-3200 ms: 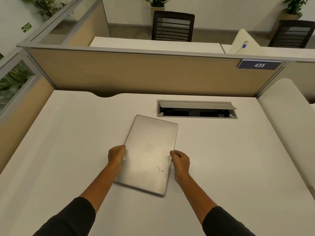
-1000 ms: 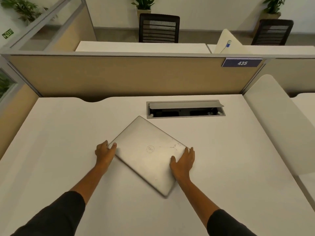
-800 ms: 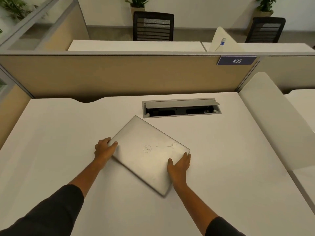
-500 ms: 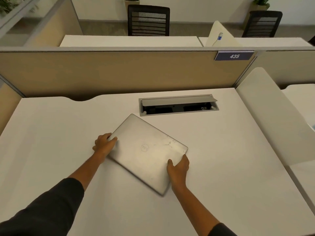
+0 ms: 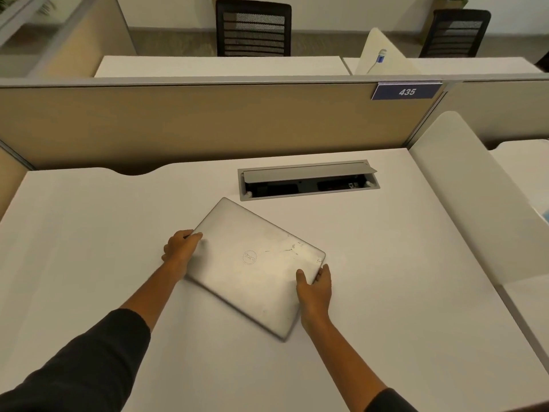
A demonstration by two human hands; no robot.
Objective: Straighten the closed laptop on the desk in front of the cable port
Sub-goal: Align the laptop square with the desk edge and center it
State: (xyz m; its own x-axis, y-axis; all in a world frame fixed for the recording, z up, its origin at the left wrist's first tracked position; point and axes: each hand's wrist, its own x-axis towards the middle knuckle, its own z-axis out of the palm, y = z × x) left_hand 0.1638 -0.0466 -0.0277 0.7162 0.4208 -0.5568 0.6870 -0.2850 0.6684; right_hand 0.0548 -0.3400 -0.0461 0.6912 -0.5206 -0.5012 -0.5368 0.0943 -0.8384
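Note:
A closed silver laptop [image 5: 255,263] with a scratched lid lies skewed on the white desk [image 5: 401,278], its far corner pointing at the cable port [image 5: 309,179]. The cable port is a grey recessed box with its flap lid raised, just beyond the laptop. My left hand [image 5: 181,248] grips the laptop's left edge. My right hand [image 5: 315,286] grips its right edge near the right corner, thumb on the lid and fingers round the side. The laptop's near corner is blurred.
A tan partition [image 5: 208,123] with a blue "435" sign [image 5: 405,91] closes the desk's far side. A white curved divider [image 5: 475,197] bounds the right side. Beyond the partition stand other desks and two black chairs [image 5: 252,28].
Over the last three seconds both hands turned the laptop clockwise, from nearly lengthwise to a diagonal. In the last second it swung slightly further, and my right hand slid up along the right edge.

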